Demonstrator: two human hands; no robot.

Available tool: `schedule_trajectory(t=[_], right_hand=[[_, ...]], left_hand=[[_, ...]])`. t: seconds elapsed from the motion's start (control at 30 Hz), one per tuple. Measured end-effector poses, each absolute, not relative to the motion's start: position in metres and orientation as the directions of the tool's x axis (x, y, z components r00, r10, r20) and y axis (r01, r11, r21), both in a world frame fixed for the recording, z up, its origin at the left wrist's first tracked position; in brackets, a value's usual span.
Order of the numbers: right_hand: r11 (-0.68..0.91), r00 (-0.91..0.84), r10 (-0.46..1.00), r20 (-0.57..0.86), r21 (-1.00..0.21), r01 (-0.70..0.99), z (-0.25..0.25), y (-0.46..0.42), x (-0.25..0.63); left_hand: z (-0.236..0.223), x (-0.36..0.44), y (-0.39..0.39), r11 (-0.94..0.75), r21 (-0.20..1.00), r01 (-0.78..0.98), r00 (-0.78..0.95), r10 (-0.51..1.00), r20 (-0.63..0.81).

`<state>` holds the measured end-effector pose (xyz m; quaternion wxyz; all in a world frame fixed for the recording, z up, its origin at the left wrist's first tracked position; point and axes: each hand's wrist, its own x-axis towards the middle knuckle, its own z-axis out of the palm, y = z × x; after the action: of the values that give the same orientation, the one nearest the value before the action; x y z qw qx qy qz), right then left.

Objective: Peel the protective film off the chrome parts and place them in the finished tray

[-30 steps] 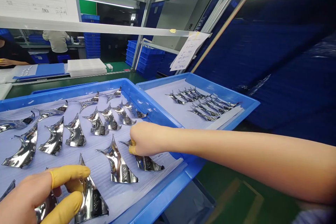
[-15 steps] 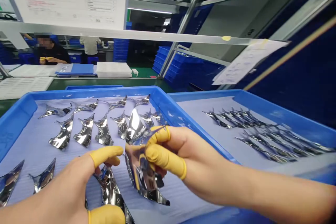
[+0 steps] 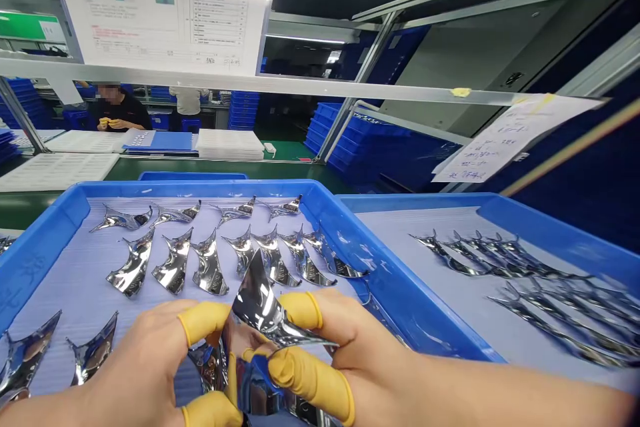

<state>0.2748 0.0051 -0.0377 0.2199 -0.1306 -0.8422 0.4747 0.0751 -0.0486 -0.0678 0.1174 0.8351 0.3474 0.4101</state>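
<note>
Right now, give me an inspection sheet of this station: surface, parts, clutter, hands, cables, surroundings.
Surface: blue plastic tray lined with a pale ribbed sheet; a second blue tray to its right.
Parts: rows of curved chrome-plated pieces in the left tray; more pieces packed closer in the right one.
Clutter: taped handwritten note hanging from a rail.
Hands: right hand pinches a curved chrome piece in yellow-cotted fingers; left hand beside it, its hold unclear.
Cables: nothing seen.
Surroundings: stacked blue crates, white tray stacks, a co-worker at a far bench.
</note>
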Motion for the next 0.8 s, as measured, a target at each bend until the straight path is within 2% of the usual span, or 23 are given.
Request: schedule_trajectory(t=[0.13, 0.23, 0.33, 0.4, 0.47, 0.67, 0.8], right_hand=[[0.600, -0.871, 0.403, 0.282, -0.800, 0.019, -0.036, 0.005, 0.276], [0.745, -0.828, 0.347, 0.440, -0.666, -0.041, -0.041, 0.007, 0.276], [0.877, -0.765, 0.273, 0.584, -0.478, -0.051, -0.049, 0.009, 0.273], [0.906, -0.762, 0.249, 0.597, -0.422, -0.035, -0.053, 0.010, 0.271], [0.912, -0.780, 0.253, 0.573, -0.411, -0.006, -0.057, 0.011, 0.271], [0.920, -0.779, 0.237, 0.580, -0.392, -0.011, -0.059, 0.010, 0.273], [0.932, -0.755, 0.233, 0.612, -0.363, -0.006, -0.054, 0.008, 0.272]], left_hand=[[-0.065, 0.076, -0.046, -0.724, 0.426, 0.543, 0.421, 0.673, 0.608], [-0.066, 0.071, -0.042, -0.721, 0.373, 0.583, 0.456, 0.671, 0.584], [-0.070, 0.063, -0.036, -0.774, 0.224, 0.592, 0.521, 0.580, 0.627], [-0.073, 0.059, -0.031, -0.798, 0.108, 0.593, 0.554, 0.502, 0.664], [-0.075, 0.056, -0.028, -0.797, 0.048, 0.602, 0.566, 0.468, 0.678], [-0.074, 0.058, -0.028, -0.787, 0.036, 0.616, 0.564, 0.473, 0.677], [-0.071, 0.063, -0.032, -0.784, 0.118, 0.609, 0.547, 0.523, 0.653]])
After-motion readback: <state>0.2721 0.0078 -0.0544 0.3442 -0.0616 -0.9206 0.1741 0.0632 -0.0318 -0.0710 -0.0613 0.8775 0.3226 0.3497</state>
